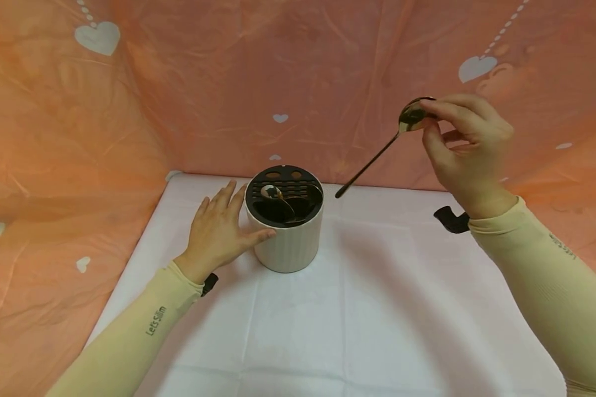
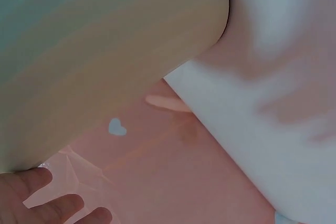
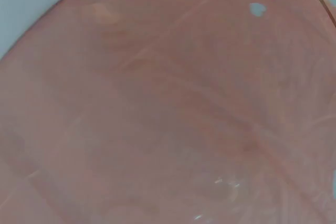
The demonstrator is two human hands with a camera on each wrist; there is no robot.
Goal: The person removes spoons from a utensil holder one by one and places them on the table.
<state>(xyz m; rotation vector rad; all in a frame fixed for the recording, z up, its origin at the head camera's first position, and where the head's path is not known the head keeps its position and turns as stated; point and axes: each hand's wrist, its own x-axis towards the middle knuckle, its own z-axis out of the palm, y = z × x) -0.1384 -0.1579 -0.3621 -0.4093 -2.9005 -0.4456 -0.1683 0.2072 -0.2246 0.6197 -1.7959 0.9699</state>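
My right hand [image 1: 469, 143] pinches a gold-coloured spoon [image 1: 369, 165] by its bowl, up in the air right of the holder. The spoon's long thin handle slants down and left toward the white ribbed utensil holder [image 1: 288, 248]. Fingers spread and straight, my left hand [image 1: 216, 231] rests against the holder's left side. Its fingertips [image 2: 39, 179] show beside the pale wall in the left wrist view. Another spoon [image 1: 271, 192] stands bowl-up in the holder's black slotted top [image 1: 283, 176]. A second shiny rounded utensil [image 1: 315, 194] shows at the top's right edge.
A white cloth [image 1: 298, 325] covers the table. Behind and at both sides hangs a pink-orange sheet [image 1: 298, 66] with white hearts, close to the table's back edge. Black straps [image 1: 452, 219] show near both wrists.
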